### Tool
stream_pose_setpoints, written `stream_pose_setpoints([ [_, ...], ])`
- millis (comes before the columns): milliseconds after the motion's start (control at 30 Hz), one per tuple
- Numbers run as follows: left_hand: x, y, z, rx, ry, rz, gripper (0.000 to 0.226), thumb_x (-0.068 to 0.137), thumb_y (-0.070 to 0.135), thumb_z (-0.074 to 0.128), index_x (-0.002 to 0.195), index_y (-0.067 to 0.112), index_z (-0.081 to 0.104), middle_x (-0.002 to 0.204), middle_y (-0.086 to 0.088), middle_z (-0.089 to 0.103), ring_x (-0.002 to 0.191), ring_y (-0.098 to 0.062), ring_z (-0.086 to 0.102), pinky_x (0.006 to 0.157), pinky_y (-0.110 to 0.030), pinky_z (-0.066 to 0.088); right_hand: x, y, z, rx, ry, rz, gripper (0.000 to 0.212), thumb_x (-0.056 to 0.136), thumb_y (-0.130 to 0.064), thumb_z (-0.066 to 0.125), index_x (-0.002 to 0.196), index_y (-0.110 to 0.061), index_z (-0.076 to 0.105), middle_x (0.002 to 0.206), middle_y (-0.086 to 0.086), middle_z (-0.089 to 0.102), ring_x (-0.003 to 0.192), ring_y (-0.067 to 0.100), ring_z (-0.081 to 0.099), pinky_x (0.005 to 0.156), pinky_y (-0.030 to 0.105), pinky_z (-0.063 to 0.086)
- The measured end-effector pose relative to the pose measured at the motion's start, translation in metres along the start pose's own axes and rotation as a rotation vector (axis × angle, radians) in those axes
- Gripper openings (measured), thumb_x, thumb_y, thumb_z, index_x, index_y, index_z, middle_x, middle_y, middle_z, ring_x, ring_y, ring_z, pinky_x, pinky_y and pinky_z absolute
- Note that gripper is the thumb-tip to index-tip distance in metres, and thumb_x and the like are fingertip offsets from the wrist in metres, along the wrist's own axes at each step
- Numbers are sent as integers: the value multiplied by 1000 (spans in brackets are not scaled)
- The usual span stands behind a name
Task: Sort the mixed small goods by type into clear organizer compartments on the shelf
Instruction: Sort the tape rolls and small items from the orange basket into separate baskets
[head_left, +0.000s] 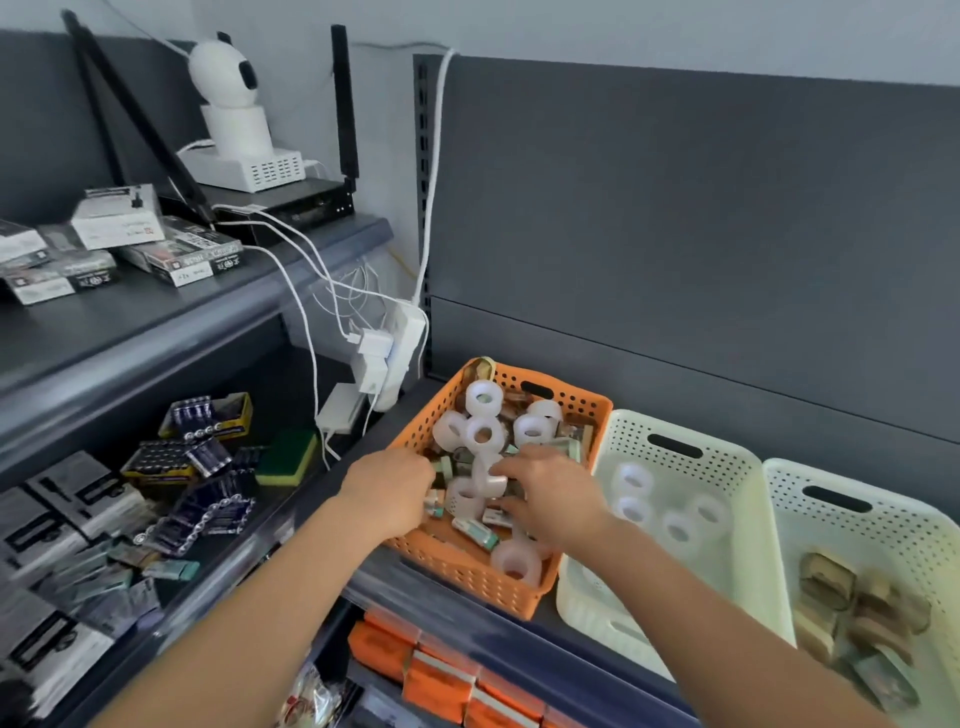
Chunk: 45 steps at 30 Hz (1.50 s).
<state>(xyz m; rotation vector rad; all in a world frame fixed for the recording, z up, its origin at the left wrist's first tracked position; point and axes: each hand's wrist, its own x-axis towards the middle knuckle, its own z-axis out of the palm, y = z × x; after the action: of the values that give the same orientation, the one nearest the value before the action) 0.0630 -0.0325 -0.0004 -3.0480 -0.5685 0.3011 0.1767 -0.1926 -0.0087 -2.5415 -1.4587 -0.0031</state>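
An orange perforated basket (582, 415) on the shelf holds mixed goods: several white tape rolls (483, 434) and small green-and-brown packets (475, 532). Both hands are inside it. My left hand (387, 491) has its fingers curled around small packets at the basket's left side. My right hand (550, 493) pinches a white tape roll (488, 480) between thumb and fingers near the middle. To the right, a cream basket (608, 452) contains several tape rolls. A second cream basket (779, 499) at far right contains brown packets (857, 608).
The dark shelf back panel (675, 234) rises behind the baskets. Left shelf bay holds battery packs (192, 457), a green-yellow sponge (288, 457) and boxed goods. A white power strip with cables (389, 353) hangs beside the orange basket. A camera (228, 88) stands on the upper shelf.
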Motion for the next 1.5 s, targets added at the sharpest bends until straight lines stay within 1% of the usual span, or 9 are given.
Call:
stream_pose_setpoints([
  [167, 9, -7, 3, -17, -23, 14, 11, 84, 14, 63, 88, 14, 53, 89, -2, 53, 78, -24, 54, 61, -36, 41, 23, -14, 13, -210, -93, 11, 49, 87, -12, 57, 130, -33, 48, 117, 3, 47, 103, 23, 51, 70, 33, 50],
  [367, 15, -12, 0, -123, 52, 80, 11, 85, 6, 52, 90, 16, 54, 85, -1, 54, 79, -24, 56, 63, -37, 47, 35, -16, 14, -285, -114, 2, 31, 88, -17, 58, 117, -29, 57, 107, 3, 46, 92, 23, 53, 60, 32, 44],
  [500, 22, -5, -17, -273, 263, 119, 23, 87, 13, 57, 107, 22, 49, 83, 3, 58, 77, -21, 58, 62, -39, 50, 23, -10, 5, -22, 107, 64, 22, 92, -38, 52, 110, -29, 63, 99, -3, 56, 85, 20, 60, 64, 33, 51],
  [733, 34, 62, -37, -535, 509, 337, 23, 89, 27, 63, 110, 24, 55, 95, 9, 65, 87, -9, 60, 71, -28, 51, -33, 43, -27, 172, 503, 301, 16, 82, -31, 71, 95, -23, 74, 77, -6, 59, 60, 15, 58, 54, 32, 49],
  [1000, 43, 156, -14, -328, 399, 577, 19, 88, 11, 55, 105, 20, 58, 93, -3, 64, 87, -23, 57, 67, -32, 42, -102, 105, -23, -16, 186, 522, 22, 89, -43, 58, 103, -32, 70, 87, -4, 63, 81, 19, 62, 68, 30, 50],
  [1167, 48, 178, 3, -207, 211, 570, 28, 79, -7, 51, 97, 14, 60, 96, -3, 56, 93, -22, 56, 65, -30, 40, -113, 119, -13, -147, 1, 462, 21, 90, -32, 56, 107, -25, 67, 106, 0, 61, 97, 21, 60, 74, 32, 53],
  [1267, 49, 178, 7, -200, 200, 574, 30, 77, -9, 51, 96, 13, 60, 99, -2, 57, 98, -20, 53, 69, -31, 43, -111, 121, -6, -195, -86, 390, 17, 83, -28, 67, 99, -21, 70, 103, 0, 51, 100, 19, 51, 64, 27, 44],
  [1367, 47, 177, 8, -189, 193, 588, 25, 80, -4, 55, 99, 12, 61, 101, -1, 60, 102, -17, 49, 80, -36, 48, -110, 122, -5, -211, -107, 358, 16, 80, -28, 70, 94, -22, 70, 97, -3, 51, 96, 17, 49, 62, 27, 37],
  [1500, 43, 172, 5, -210, 210, 583, 16, 89, 13, 54, 103, 14, 64, 104, 3, 59, 103, -15, 48, 84, -36, 48, -108, 125, -8, -166, 6, 356, 17, 89, -32, 58, 94, -20, 69, 95, -3, 59, 94, 17, 53, 67, 28, 47],
])
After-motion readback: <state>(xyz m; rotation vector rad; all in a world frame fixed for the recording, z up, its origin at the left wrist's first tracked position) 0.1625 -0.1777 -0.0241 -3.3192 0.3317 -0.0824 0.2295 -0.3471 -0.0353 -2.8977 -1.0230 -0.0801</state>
